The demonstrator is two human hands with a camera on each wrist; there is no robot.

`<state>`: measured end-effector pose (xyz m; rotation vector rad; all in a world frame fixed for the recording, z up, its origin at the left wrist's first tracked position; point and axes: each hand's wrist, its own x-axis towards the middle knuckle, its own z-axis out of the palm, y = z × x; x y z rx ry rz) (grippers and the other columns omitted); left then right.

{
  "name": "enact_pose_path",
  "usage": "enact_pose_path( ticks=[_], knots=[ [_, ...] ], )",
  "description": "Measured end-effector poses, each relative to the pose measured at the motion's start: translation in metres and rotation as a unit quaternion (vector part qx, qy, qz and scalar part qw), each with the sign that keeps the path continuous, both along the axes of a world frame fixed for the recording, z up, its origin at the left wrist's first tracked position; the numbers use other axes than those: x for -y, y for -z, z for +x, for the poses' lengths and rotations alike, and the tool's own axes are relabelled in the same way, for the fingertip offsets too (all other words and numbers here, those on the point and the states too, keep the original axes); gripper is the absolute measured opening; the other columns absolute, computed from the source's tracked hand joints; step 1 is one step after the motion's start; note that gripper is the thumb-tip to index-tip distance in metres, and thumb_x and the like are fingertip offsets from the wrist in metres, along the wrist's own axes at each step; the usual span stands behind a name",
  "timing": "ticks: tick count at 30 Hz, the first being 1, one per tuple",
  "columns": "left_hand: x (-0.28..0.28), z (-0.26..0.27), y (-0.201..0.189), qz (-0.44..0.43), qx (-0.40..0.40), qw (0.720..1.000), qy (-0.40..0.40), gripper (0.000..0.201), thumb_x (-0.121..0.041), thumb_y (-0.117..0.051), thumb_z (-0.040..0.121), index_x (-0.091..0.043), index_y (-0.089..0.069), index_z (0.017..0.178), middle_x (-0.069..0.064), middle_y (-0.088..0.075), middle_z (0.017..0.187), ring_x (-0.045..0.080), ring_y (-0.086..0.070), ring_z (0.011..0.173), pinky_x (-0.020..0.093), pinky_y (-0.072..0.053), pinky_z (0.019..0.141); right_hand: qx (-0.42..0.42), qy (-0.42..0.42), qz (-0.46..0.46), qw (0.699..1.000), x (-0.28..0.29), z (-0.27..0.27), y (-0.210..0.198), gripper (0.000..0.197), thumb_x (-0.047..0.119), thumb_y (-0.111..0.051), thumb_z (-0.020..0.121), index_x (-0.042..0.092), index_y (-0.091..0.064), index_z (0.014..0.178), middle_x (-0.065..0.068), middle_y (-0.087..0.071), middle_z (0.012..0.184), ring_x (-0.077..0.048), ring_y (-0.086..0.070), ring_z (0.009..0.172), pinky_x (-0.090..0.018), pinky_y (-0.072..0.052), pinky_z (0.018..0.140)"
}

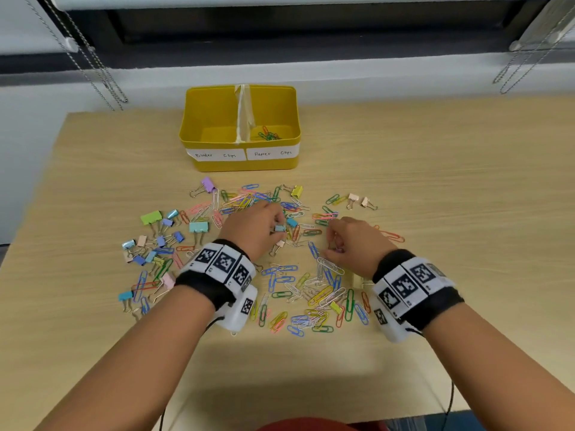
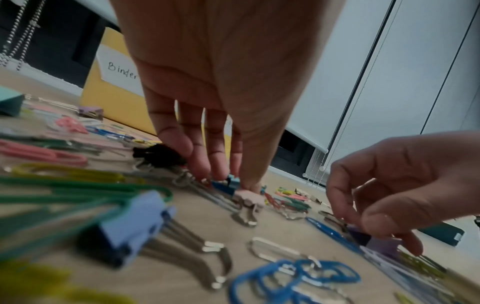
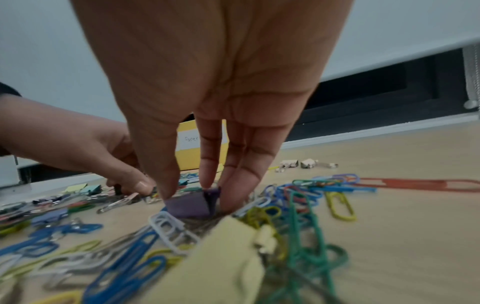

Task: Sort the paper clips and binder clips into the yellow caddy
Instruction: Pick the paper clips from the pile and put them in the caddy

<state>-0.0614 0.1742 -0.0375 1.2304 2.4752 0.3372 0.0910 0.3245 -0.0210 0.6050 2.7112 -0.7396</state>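
Yellow caddy point(image 1: 239, 119), white labels point(image 1: 217, 154); purple binder clip point(image 3: 189, 205); light-blue binder clip point(image 1: 280, 228); black-white checker-patterned wristbands point(image 1: 217, 262).

The head camera looks steeply down over both forearms at the table point(image 1: 466, 181). Each wrist camera sits low along its palm, very near the clips point(image 2: 293, 275), facing the yellow caddy point(image 3: 189, 158), which all views share.

1. The head view is evenly bright, and soft shadows fall toward the viewer under both forearms on the table point(image 1: 466, 169).
2. Its edges bow with wide-angle distortion.
3. Both wrist views are dimmer, with dark corners.
4. There the nearest paper clips point(image 2: 293, 281) smear out of focus; the fingertips point(image 3: 168, 191) stay sharper.
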Motion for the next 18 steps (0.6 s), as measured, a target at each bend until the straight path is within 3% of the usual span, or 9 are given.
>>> enact_pose_path(
  ticks=[4, 7, 11, 14, 18],
  knots=[
    [-0.002, 0.0, 0.002, 0.008, -0.005, 1.0, 0.007, 0.017, -0.029, -0.06, 0.085, -0.029, -0.055, 0.101, -0.006, -0.056, 0.102, 0.017, -0.059, 0.092, 0.032, -0.049, 0.07, -0.024, -0.005, -0.022, 0.999, 0.009, 0.0, 0.002, 0.019, 0.021, -0.062, 0.081, 0.015, -0.056, 0.098, 0.001, -0.045, 0.093, -0.021, -0.052, 0.081, -0.029, -0.041, 0.07],
    [-0.002, -0.001, 0.002, 0.016, -0.014, 1.0, 0.019, 0.012, -0.027, -0.06, 0.085, -0.026, -0.057, 0.096, -0.005, -0.055, 0.101, 0.017, -0.058, 0.094, 0.033, -0.05, 0.069, -0.008, -0.022, -0.018, 1.0, 0.017, 0.001, 0.007, 0.022, 0.02, -0.061, 0.082, 0.015, -0.052, 0.101, -0.001, -0.042, 0.095, -0.023, -0.048, 0.078, -0.029, -0.037, 0.066],
    [0.003, -0.001, -0.005, 0.021, -0.018, 0.999, 0.036, 0.011, -0.029, -0.06, 0.083, -0.022, -0.059, 0.092, -0.005, -0.053, 0.099, 0.016, -0.057, 0.093, 0.03, -0.044, 0.063, -0.024, 0.012, -0.042, 0.999, 0.014, 0.001, 0.007, 0.024, 0.022, -0.064, 0.08, 0.017, -0.051, 0.099, -0.003, -0.05, 0.094, -0.02, -0.047, 0.078, -0.028, -0.039, 0.069],
    [0.021, -0.02, -0.019, 0.047, -0.005, 0.998, -0.034, 0.011, -0.031, -0.063, 0.082, -0.023, -0.059, 0.089, -0.008, -0.05, 0.097, 0.014, -0.057, 0.081, 0.027, -0.039, 0.063, -0.066, 0.082, -0.121, 0.987, -0.006, -0.004, -0.003, 0.023, 0.013, -0.066, 0.079, 0.018, -0.051, 0.096, -0.007, -0.055, 0.087, -0.019, -0.047, 0.068, -0.028, -0.037, 0.066],
    [0.05, -0.068, -0.028, 0.038, -0.034, 0.981, -0.186, 0.014, -0.03, -0.066, 0.079, -0.021, -0.062, 0.087, 0.001, -0.053, 0.1, 0.025, -0.059, 0.086, 0.035, -0.046, 0.077, -0.042, 0.1, -0.169, 0.98, -0.03, -0.007, -0.008, 0.026, 0.014, -0.069, 0.08, 0.021, -0.053, 0.099, -0.002, -0.05, 0.08, -0.018, -0.047, 0.062, -0.027, -0.039, 0.061]
  ],
)
